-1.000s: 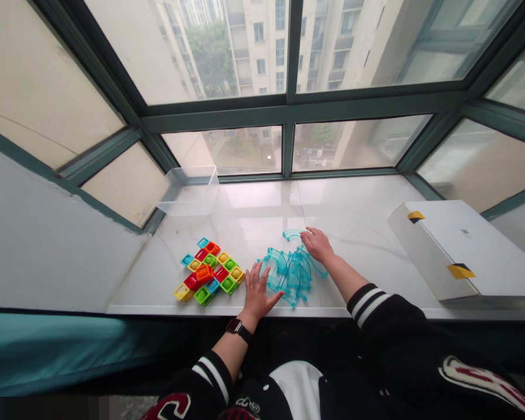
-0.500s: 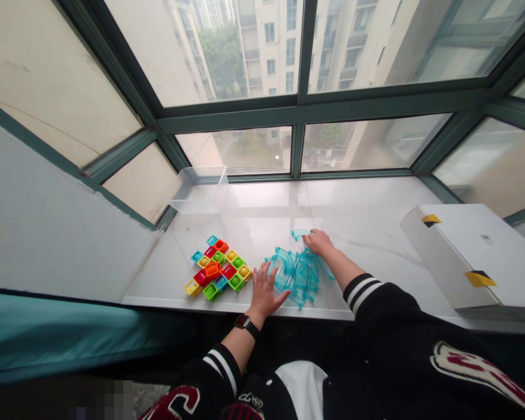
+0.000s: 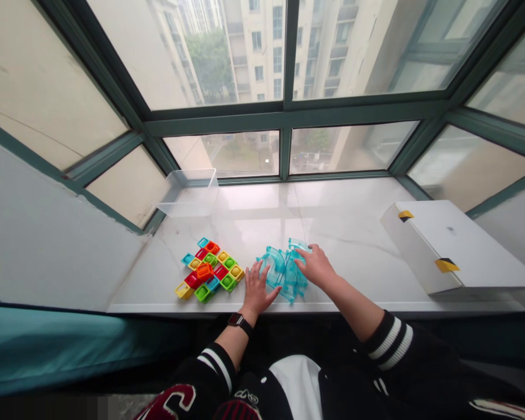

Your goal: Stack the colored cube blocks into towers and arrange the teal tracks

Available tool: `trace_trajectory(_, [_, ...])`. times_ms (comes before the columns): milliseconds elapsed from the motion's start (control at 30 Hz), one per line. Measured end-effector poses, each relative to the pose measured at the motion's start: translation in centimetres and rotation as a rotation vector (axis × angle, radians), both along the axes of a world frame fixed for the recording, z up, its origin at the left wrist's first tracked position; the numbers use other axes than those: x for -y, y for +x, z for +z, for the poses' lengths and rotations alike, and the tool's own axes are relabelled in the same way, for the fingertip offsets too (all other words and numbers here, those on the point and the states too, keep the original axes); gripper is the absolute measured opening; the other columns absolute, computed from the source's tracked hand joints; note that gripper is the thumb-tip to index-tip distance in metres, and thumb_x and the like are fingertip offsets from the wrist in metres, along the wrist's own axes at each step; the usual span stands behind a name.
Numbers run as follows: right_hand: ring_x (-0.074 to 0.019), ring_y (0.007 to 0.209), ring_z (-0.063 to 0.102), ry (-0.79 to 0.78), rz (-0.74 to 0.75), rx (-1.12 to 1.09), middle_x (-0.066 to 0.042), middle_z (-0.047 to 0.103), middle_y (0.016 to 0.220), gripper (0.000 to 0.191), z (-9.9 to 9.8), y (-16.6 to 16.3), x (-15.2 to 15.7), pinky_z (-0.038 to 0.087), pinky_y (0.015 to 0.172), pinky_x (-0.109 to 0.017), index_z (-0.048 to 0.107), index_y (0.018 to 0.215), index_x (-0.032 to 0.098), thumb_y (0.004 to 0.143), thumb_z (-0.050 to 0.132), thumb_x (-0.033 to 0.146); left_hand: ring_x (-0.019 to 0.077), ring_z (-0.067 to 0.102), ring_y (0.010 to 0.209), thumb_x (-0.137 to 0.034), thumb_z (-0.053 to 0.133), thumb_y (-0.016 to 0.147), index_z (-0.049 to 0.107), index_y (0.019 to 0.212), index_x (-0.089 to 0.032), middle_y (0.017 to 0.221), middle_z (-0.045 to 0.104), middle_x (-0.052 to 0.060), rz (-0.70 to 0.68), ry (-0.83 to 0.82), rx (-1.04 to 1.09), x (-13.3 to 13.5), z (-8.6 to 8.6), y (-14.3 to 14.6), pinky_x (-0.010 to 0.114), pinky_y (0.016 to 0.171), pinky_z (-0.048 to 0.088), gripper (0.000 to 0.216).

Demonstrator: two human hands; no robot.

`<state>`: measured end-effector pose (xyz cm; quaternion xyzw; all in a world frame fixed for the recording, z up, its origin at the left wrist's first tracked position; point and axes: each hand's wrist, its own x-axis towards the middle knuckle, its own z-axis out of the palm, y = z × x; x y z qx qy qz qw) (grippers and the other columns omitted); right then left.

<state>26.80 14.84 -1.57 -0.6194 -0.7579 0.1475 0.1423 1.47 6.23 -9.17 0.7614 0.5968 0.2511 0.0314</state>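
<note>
A pile of see-through turquoise curved track pieces (image 3: 284, 269) lies near the front of the white sill. My left hand (image 3: 258, 290), with a dark watch on its wrist, rests at the pile's left side, fingers spread and nothing held. On the right edge of the same pile is my right hand (image 3: 318, 267). Its fingers are apart and their tips reach over the pieces; whether they press on any I cannot make out. Left of my left hand sits a cluster of colourful plastic blocks (image 3: 221, 272) in red, yellow, green, blue and orange.
At the back left, by the window, stands a clear plastic bin (image 3: 188, 207). A white box (image 3: 455, 242) with yellow-and-black tabs lies on the right. The marble-patterned sill (image 3: 332, 219) runs below green window frames, and a teal cloth (image 3: 70, 344) hangs at the lower left.
My right hand has drawn back toward me, and the curved piece at its fingers now sits closer against the pile. My left hand stays beside the pile. The whole view has shifted slightly.
</note>
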Motion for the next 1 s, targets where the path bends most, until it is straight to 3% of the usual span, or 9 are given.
trace_trajectory(167, [-0.0413,0.132,0.056,-0.102,-0.02,0.04,-0.019,0.044,0.161,0.061,0.0,-2.6,2.9,0.049,0.106,-0.055,0.06,0.151,0.029,0.094,0.071,0.045,0.039,0.032,0.158,-0.059,0.065,0.094,0.046,0.155,-0.023,0.165,0.043,0.019,-0.001,0.017,0.005,-0.1,-0.3,0.0,0.066,0.128,0.016,0.074])
trace_trajectory(267, [-0.0383,0.128,0.061,-0.131,-0.003,0.041,-0.016,0.04,0.166,0.058,1.0,-3.0,3.8,0.053,0.102,-0.051,0.061,0.15,0.029,0.094,0.069,0.045,0.0389,0.032,0.157,-0.059,0.065,0.094,0.046,0.154,-0.022,0.165,0.043,0.02,-0.006,0.025,0.005,-0.1,-0.4,0.0,0.066,0.128,0.017,0.073])
trace_trajectory(400, [-0.0296,0.119,0.066,-0.001,0.047,-0.102,-0.011,0.06,0.149,0.045,1.6,-0.6,3.7,0.056,0.098,-0.042,0.065,0.144,0.03,0.102,0.055,0.044,0.0388,0.033,0.157,-0.058,0.065,0.095,0.046,0.154,-0.022,0.166,0.042,0.019,-0.007,0.027,0.002,-0.2,-0.3,0.0,0.066,0.128,0.017,0.071])
trace_trajectory(500, [-0.0313,0.126,0.062,0.16,-0.007,-0.159,-0.013,0.066,0.138,0.047,0.5,2.1,2.8,0.049,0.112,-0.046,0.066,0.142,0.025,0.104,0.051,0.047,0.0389,0.033,0.157,-0.059,0.064,0.095,0.047,0.153,-0.022,0.166,0.041,0.02,-0.008,0.013,0.001,-0.2,-0.2,0.0,0.067,0.129,0.016,0.071])
trace_trajectory(633, [-0.0363,0.147,0.046,0.131,-0.028,-0.074,-0.014,0.049,0.16,0.059,-2.4,4.0,1.9,0.04,0.12,-0.055,0.058,0.152,0.03,0.101,0.055,0.058,0.0392,0.032,0.158,-0.059,0.065,0.094,0.046,0.154,-0.023,0.167,0.04,0.02,-0.012,-0.002,0.005,-0.3,-0.2,0.1,0.067,0.128,0.016,0.073])
trace_trajectory(800, [-0.0323,0.15,0.045,0.0,0.033,-0.092,-0.013,0.046,0.164,0.064,-4.8,2.9,1.9,0.04,0.121,-0.053,0.046,0.159,0.031,0.102,0.052,0.06,0.0401,0.033,0.158,-0.055,0.064,0.095,0.045,0.156,-0.024,0.167,0.042,0.018,0.007,0.007,0.009,-0.3,-0.4,0.2,0.069,0.128,0.014,0.071])
trace_trajectory(1000, [-0.0335,0.151,0.043,0.02,0.01,-0.126,-0.016,0.042,0.165,0.067,-5.6,0.8,2.1,0.04,0.122,-0.053,0.045,0.157,0.025,0.1,0.055,0.058,0.0398,0.032,0.158,-0.052,0.063,0.096,0.045,0.156,-0.023,0.167,0.041,0.018,0.007,-0.002,0.015,-0.3,-0.7,0.3,0.069,0.127,0.018,0.069])
